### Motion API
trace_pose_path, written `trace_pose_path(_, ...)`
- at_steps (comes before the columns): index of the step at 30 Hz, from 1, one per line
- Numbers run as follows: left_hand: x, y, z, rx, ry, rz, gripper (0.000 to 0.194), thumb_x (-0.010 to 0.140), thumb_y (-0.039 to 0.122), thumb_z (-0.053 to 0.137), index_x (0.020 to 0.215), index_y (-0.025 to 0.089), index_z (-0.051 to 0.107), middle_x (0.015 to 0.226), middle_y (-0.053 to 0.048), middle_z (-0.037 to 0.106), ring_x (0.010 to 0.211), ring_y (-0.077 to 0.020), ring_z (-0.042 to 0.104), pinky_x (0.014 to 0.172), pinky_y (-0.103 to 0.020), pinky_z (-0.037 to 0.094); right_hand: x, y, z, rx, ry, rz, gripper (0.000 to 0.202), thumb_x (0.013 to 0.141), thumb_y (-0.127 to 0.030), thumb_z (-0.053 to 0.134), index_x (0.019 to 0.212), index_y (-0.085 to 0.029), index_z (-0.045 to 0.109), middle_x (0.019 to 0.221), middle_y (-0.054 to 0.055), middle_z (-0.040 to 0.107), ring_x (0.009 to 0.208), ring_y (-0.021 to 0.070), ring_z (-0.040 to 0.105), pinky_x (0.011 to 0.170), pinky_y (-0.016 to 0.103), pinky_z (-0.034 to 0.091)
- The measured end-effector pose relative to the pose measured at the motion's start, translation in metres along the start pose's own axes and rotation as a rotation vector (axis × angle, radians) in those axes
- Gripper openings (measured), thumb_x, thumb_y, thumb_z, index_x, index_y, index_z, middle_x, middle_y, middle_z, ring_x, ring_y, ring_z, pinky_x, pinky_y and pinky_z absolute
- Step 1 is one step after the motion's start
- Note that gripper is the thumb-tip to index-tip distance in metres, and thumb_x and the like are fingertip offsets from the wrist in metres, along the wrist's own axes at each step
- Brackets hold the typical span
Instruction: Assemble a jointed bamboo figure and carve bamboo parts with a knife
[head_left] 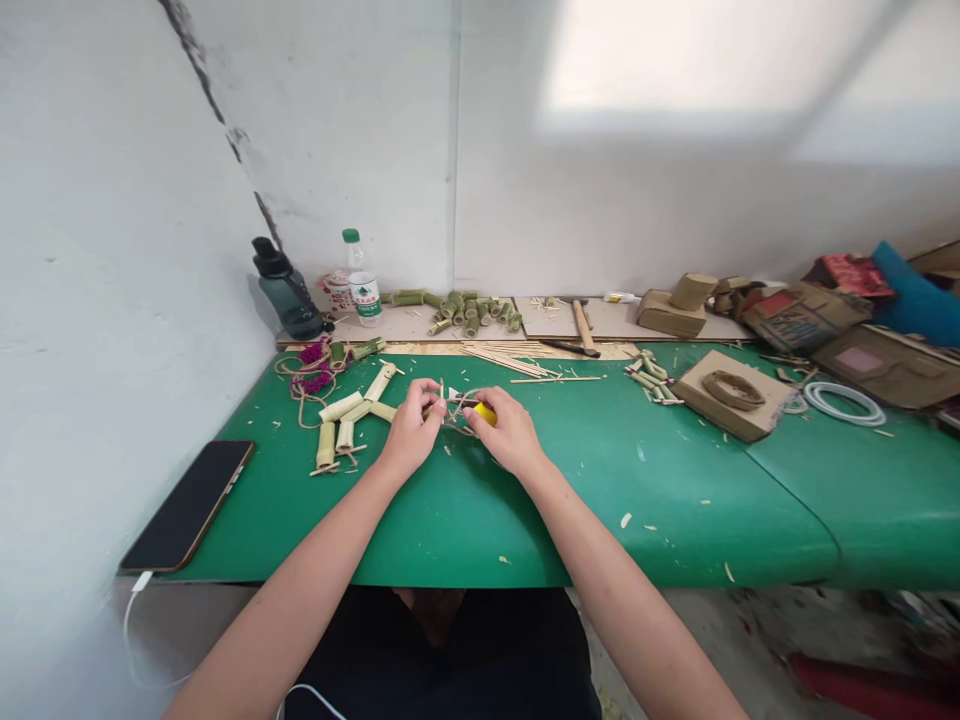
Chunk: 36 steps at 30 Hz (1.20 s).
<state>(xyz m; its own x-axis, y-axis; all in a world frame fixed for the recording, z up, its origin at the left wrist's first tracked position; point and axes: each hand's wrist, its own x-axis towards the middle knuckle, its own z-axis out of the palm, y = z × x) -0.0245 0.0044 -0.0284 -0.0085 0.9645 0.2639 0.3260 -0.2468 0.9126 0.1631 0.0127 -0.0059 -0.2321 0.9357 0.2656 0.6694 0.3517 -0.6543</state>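
Note:
Over the middle of the green table, my left hand [415, 428] is closed on a small bamboo piece [442, 386], with its fingertips pinched. Just to the right, my right hand [506, 428] is wrapped round a yellow-handled tool [486, 413] whose dark shaft points toward the left hand. Loops of brown twine [459, 428] hang between the two hands. Left of my left hand lies a figure of joined bamboo tubes [343, 408], its near ends crossed by thin sticks.
A phone [191, 505] lies at the left edge. Behind stand a dark bottle [294, 295] and a water bottle [365, 295], beside cut bamboo pieces [471, 312]. A hammer [583, 328], thin sticks [510, 362] and a cardboard block [731, 395] are farther right.

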Motion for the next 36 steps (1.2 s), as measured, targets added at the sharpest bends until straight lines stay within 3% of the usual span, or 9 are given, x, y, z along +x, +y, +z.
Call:
trace_pose_path(8,-0.0002,0.002,-0.0015,0.009,0.002,0.039,0.028,0.097,0.031,0.052,0.124,0.025,0.048,0.076,0.005,0.059,0.065,-0.0131,0.055,0.067,-0.026,0.042,0.0005,0.0016,-0.0008,0.159,0.056,-0.087,0.016,0.093,-0.034,0.059,0.102,-0.023,0.065,0.104,0.005,0.069,0.095,0.0218,0.064,0.086,0.034,0.046)
trace_pose_path(12,-0.0009,0.0039,-0.0032,0.038,-0.006,0.061,0.016,0.098,0.032,0.052,0.109,0.024,0.059,0.074,0.004,0.059,0.063,-0.0136,0.052,0.063,-0.026,0.039,0.0013,0.0013,-0.001,0.156,0.071,-0.054,0.018,0.092,-0.036,0.059,0.102,-0.023,0.066,0.104,0.005,0.07,0.095,0.0225,0.065,0.085,0.034,0.047)
trace_pose_path(15,-0.0009,0.0058,-0.0043,0.08,-0.025,0.048,0.016,0.098,0.034,0.052,0.099,0.023,0.064,0.076,0.002,0.063,0.065,-0.0145,0.054,0.063,-0.026,0.039,0.0019,0.0016,-0.0005,0.157,0.102,-0.029,0.019,0.092,-0.037,0.059,0.102,-0.023,0.066,0.104,0.006,0.07,0.093,0.0224,0.065,0.084,0.034,0.047)
trace_pose_path(21,-0.0006,0.0062,-0.0041,0.105,-0.048,0.033,0.015,0.095,0.032,0.057,0.101,0.022,0.067,0.092,-0.001,0.072,0.081,-0.018,0.066,0.074,-0.029,0.047,0.0023,0.001,0.0009,0.226,0.169,-0.03,0.02,0.092,-0.04,0.06,0.1,-0.022,0.067,0.101,0.006,0.069,0.091,0.0215,0.064,0.082,0.033,0.047)
trace_pose_path(31,-0.0004,0.0064,-0.0032,0.159,-0.07,0.075,0.014,0.092,0.025,0.058,0.097,0.021,0.071,0.098,-0.003,0.075,0.087,-0.0197,0.067,0.08,-0.031,0.049,0.0012,0.0016,0.0027,0.252,0.102,-0.069,0.019,0.09,-0.037,0.063,0.1,-0.022,0.068,0.101,0.005,0.07,0.092,0.0216,0.066,0.085,0.034,0.049)
trace_pose_path(36,-0.0005,0.0028,-0.003,0.048,-0.012,0.034,0.016,0.094,0.027,0.056,0.106,0.022,0.066,0.088,-0.001,0.068,0.077,-0.016,0.062,0.072,-0.027,0.046,0.0019,0.0046,0.004,0.19,0.165,-0.02,0.034,0.089,-0.034,0.062,0.121,-0.025,0.067,0.117,0.008,0.066,0.105,0.0248,0.067,0.091,0.037,0.052)
